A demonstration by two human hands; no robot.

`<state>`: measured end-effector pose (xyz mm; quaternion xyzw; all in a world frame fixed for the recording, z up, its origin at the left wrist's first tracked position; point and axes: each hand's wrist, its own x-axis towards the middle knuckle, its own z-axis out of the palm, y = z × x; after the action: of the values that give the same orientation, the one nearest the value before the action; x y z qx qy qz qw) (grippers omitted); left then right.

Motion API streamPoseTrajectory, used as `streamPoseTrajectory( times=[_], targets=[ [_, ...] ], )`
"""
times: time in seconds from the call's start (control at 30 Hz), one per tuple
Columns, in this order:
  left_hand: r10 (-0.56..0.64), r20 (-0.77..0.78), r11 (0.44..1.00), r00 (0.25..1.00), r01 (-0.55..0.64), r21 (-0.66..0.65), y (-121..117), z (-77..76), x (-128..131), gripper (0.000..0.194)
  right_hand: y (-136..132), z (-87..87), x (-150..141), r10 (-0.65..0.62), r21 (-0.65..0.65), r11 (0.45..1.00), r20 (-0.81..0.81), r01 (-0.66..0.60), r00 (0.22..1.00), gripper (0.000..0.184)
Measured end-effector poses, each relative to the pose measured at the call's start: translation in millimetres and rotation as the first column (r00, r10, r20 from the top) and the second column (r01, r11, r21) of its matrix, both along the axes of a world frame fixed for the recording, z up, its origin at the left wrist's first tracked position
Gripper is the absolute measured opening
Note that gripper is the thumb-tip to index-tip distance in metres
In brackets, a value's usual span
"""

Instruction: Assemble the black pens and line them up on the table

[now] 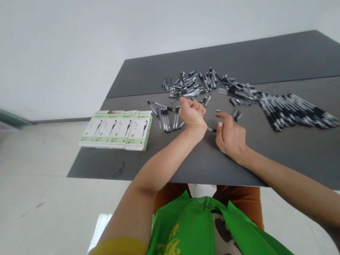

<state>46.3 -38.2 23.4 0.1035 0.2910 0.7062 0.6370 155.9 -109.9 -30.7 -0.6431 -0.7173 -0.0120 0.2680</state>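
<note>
My left hand [192,115] is closed in a fist with the thumb side up, above the near edge of the loose pens. What its fingers hold, if anything, is hidden. Just to its right, my right hand [231,136] has its fingers curled and its thumb close to the bent index finger. A short length of a pen [212,130] with a dark end shows between my left wrist and my right thumb, and it appears to come from the right hand. Beyond the hands lie scattered clear pen barrels [165,119] and black pen caps [237,115].
Four-sided light green and white pen boxes [137,129], several in a row, lie at the table's left edge. Many capped pens [296,111] are lined up on the right. A mixed heap of pen parts [186,85] lies farther back on the dark grey table [287,158], before a white wall.
</note>
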Motion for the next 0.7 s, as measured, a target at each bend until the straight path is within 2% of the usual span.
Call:
streamPoseTrajectory(
  times=[0.17, 0.23, 0.27, 0.37, 0.43, 0.57, 0.7],
  targets=[
    [0.116, -0.005, 0.986, 0.993, -0.114, 0.122, -1, -10.3, 11, 0.053, 2, 7.4, -9, -0.084, -0.064, 0.995, -0.140, 0.075, 0.987, 0.047],
    [0.136, -0.151, 0.974, 0.979, -0.105, 0.199, -9, -20.5, 17, 0.051, 3, 12.6, -9, -0.083, -0.082, 0.994, -0.204, 0.067, 0.975, 0.046],
    [0.134, -0.267, 0.963, 0.954, -0.062, 0.260, -14, -26.3, 21, 0.049, 5, 15.5, -8, -0.087, -0.089, 0.994, -0.230, 0.068, 0.969, 0.045],
    [0.139, -0.603, 0.883, 0.786, 0.177, 0.434, -28, -43.0, 29, 0.048, 11, 23.2, 2, -0.125, -0.099, 0.990, -0.256, 0.103, 0.958, 0.041],
    [0.187, -0.728, 0.816, 0.659, 0.308, 0.489, -35, -51.1, 33, 0.056, 15, 26.3, 15, -0.149, -0.078, 0.988, -0.246, 0.134, 0.958, 0.042],
    [0.260, -0.838, 0.726, 0.479, 0.475, 0.497, -38, -58.8, 37, 0.064, 20, 24.9, 38, -0.161, 0.014, 0.985, -0.254, 0.170, 0.954, 0.046],
    [0.320, -0.881, 0.618, 0.348, 0.628, 0.473, -31, -61.1, 32, 0.063, 24, 17.9, 44, -0.094, 0.112, 0.984, -0.342, 0.140, 0.935, 0.052]
  ],
)
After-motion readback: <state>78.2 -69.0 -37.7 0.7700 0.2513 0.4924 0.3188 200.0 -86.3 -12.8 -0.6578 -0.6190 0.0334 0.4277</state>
